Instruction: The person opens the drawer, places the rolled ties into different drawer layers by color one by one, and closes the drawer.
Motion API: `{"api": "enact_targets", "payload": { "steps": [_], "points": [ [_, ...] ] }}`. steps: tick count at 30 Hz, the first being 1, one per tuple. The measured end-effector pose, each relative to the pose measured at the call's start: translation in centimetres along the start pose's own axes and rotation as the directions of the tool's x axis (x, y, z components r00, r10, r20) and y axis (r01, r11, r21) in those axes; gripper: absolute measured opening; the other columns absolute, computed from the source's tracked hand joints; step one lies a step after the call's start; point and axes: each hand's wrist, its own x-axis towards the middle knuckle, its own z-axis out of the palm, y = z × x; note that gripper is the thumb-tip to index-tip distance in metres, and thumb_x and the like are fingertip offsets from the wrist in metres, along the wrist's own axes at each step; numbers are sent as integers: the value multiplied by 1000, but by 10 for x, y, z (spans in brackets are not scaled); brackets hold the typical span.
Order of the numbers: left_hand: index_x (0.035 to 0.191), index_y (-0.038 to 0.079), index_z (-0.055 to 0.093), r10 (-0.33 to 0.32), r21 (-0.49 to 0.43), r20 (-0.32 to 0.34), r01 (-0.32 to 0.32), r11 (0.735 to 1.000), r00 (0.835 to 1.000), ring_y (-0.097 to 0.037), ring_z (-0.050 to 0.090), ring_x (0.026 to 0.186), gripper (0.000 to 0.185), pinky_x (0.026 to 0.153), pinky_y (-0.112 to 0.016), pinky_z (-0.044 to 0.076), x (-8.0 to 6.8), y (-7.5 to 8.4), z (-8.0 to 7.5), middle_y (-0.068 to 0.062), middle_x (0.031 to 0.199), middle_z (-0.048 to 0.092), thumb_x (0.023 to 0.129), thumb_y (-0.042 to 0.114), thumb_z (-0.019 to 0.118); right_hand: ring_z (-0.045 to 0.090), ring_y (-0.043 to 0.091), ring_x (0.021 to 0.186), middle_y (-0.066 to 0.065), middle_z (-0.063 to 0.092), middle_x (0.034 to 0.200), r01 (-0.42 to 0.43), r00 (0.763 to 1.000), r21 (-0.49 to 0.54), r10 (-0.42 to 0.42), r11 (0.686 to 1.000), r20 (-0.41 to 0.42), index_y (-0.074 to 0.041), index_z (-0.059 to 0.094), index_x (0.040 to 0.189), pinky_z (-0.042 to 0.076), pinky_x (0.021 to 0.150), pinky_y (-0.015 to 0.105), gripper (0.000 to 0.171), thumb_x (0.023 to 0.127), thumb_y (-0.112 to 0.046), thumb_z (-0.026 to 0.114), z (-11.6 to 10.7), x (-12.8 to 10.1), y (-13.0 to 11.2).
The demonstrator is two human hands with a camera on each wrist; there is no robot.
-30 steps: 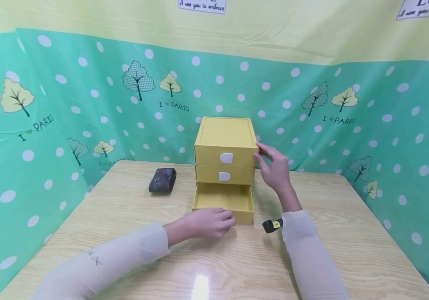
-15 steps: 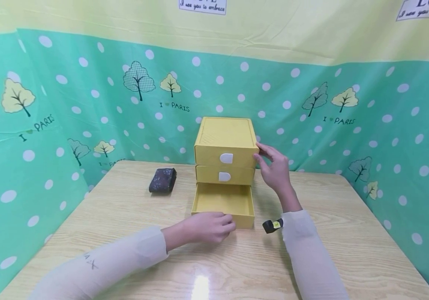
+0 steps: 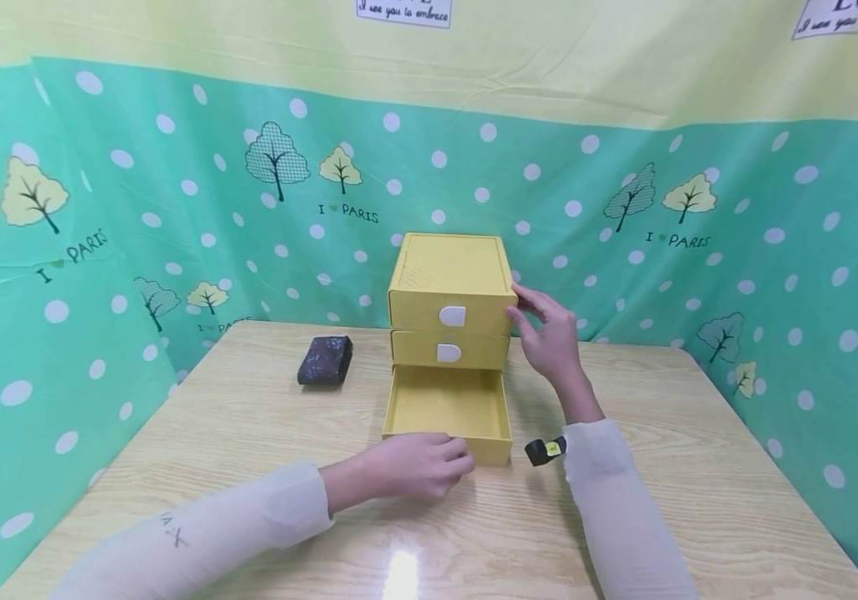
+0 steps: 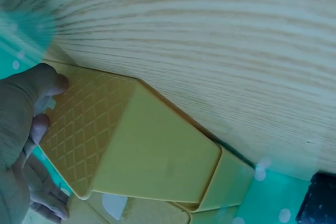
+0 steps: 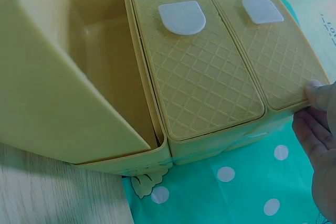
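A yellow drawer box (image 3: 450, 292) is set at the back of the counter (image 3: 669, 467). Its bottom drawer (image 3: 447, 404) is pulled out and nothing is seen inside; its front is gripped by the left hand (image 3: 417, 465). The box's right side is touched by the right hand (image 3: 549, 337), fingers relaxed

The left hand (image 3: 417, 465) covers the bottom drawer's (image 3: 450, 402) handle, so its grip cannot be told. The dark pouch (image 4: 319, 199) is cut off at the left wrist view's edge. The wall signs' (image 3: 404, 11) lettering is cropped.
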Motion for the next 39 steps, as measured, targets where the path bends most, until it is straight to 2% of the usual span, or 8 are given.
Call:
{"api": "enact_targets", "payload": {
  "steps": [10, 18, 29, 33, 39],
  "points": [
    [95, 23, 75, -10, 1, -1, 10, 1000, 1000, -10, 56, 90, 25, 74, -17, 53, 2, 4, -5, 7, 105, 59, 99, 9, 56, 70, 35, 107, 22, 70, 120, 21, 1000, 15, -20, 1000, -23, 6, 66, 130, 58, 94, 45, 39, 92, 3, 72, -1, 1, -2],
    [97, 23, 76, -11, -4, -17, 11, 1000, 1000, -10, 57, 92, 25, 75, -17, 53, 2, 6, -10, 7, 106, 60, 100, 12, 54, 70, 34, 107, 22, 70, 121, 17, 1000, -2, -17, 1000, -19, 6, 66, 130, 57, 95, 43, 39, 92, 2, 72, -2, 2, -1],
    [96, 22, 75, -32, -13, -35, 32, 999, 999, -11, 56, 92, 41, 73, -18, 52, 0, 12, -10, 6, 105, 60, 101, 5, 38, 69, 32, 110, 20, 70, 122, -1, 1000, -10, 1, 1000, -6, 4, 65, 132, 57, 97, 38, 40, 93, -1, 71, -2, 1, 0],
    [102, 21, 75, -52, -34, -61, 50, 998, 997, -12, 57, 92, 46, 71, -18, 51, -3, 11, -14, 4, 109, 61, 102, 3, 33, 70, 33, 108, 21, 70, 120, 10, 1000, 15, -10, 1000, -12, 5, 66, 130, 57, 96, 40, 38, 93, 0, 71, 0, 1, 1],
    [111, 16, 72, -106, -61, -118, 100, 993, 987, -11, 53, 86, 40, 64, -17, 46, -15, 0, -21, 2, 107, 60, 105, 6, 34, 70, 33, 108, 21, 70, 120, 20, 1000, 28, -20, 999, -13, 5, 66, 130, 57, 96, 40, 38, 93, 0, 72, 0, 0, 3]
  ]
}}
